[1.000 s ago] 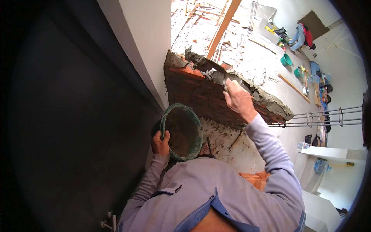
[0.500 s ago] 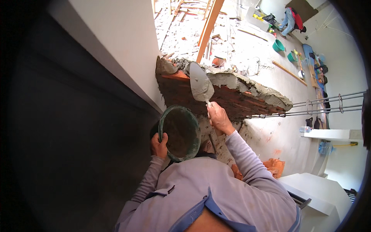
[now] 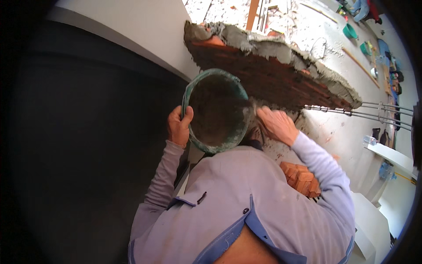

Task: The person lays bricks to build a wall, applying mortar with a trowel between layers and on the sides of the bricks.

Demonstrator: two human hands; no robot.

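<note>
Rough, matt mortar crusts the coarse brick wall; the smeared bucket is probably plastic.

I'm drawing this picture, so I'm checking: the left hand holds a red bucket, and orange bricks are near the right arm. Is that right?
Not quite: the bucket isn't red. The head view shows it's green. The left hand does hold it, and the orange bricks are near the right arm.

Wears a faded lilac-grey shirt with long, wrinkled sleeves, blue trim along the open front and low at both sides, a round dark button and a narrow dark mark.
</note>
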